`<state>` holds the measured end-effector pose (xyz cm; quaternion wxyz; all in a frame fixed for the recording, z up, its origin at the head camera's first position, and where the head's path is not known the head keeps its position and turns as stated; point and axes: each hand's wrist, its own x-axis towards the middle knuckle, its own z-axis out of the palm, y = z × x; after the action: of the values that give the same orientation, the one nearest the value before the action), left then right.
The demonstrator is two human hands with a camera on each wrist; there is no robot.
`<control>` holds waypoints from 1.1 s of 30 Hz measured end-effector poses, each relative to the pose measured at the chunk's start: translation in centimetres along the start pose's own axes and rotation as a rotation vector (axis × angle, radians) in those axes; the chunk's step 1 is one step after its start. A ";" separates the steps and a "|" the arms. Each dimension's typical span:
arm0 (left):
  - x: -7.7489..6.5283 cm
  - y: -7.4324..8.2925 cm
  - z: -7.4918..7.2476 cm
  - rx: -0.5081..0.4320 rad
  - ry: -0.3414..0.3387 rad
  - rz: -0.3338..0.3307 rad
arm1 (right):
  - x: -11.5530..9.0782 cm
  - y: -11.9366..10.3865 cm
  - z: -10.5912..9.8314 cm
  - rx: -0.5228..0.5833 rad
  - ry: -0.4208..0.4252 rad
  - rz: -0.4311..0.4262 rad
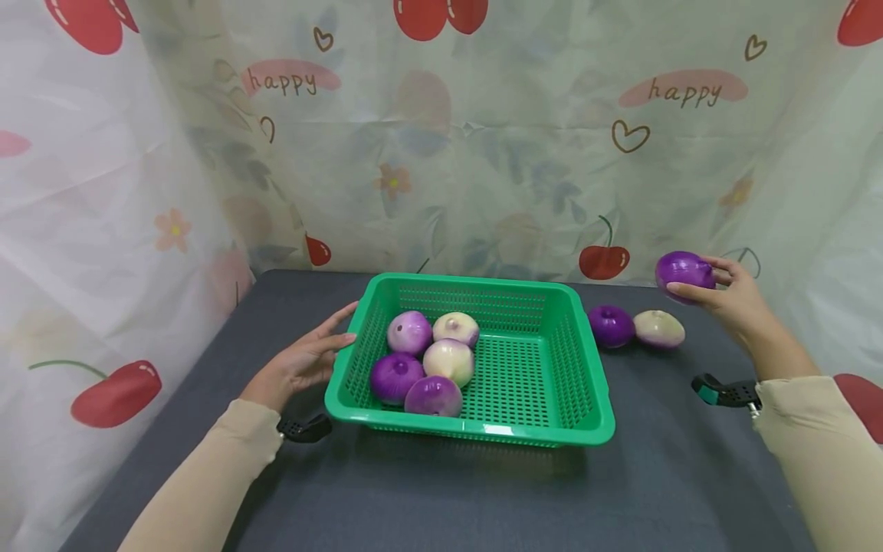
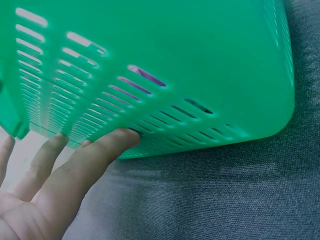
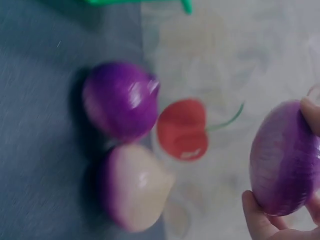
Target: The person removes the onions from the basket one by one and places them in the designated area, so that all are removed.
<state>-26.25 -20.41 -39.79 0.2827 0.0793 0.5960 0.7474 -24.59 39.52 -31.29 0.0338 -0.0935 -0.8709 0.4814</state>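
Observation:
My right hand point(image 1: 736, 300) grips a purple onion point(image 1: 683, 274) above the table's right side. In the right wrist view, fingers and thumb curl round that same onion point(image 3: 285, 159). Below it, a second purple onion point(image 1: 611, 326) and a pale one point(image 1: 659, 329) with a purple base lie side by side, just right of a green plastic basket point(image 1: 513, 429). Against the basket's left wall rests my left hand point(image 1: 306, 359), its fingers fairly straight on the slotted side in the left wrist view. Several purple and whitish onions point(image 1: 448, 362) sit in the basket's left half.
A dark grey cloth-like tabletop point(image 1: 441, 498) carries everything. Behind it and at both sides hangs a pale curtain point(image 1: 469, 153) printed with cherries, hearts and the word "happy". Black wrist mounts point(image 1: 724, 391) project below both hands.

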 end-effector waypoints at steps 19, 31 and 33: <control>-0.1 0.0 0.2 0.010 0.005 0.004 | 0.6 7.9 -0.5 0.045 0.252 0.159; 0.1 0.0 0.0 -0.012 0.004 0.005 | 0.5 10.5 0.3 -0.023 0.278 0.199; 0.1 0.0 0.0 -0.010 0.004 0.006 | 0.4 10.8 0.4 -0.038 0.279 0.210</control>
<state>-26.28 -20.36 -39.79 0.2798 0.0782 0.5925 0.7513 -23.67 44.87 -40.60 0.1023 -0.2504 -0.8522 0.4478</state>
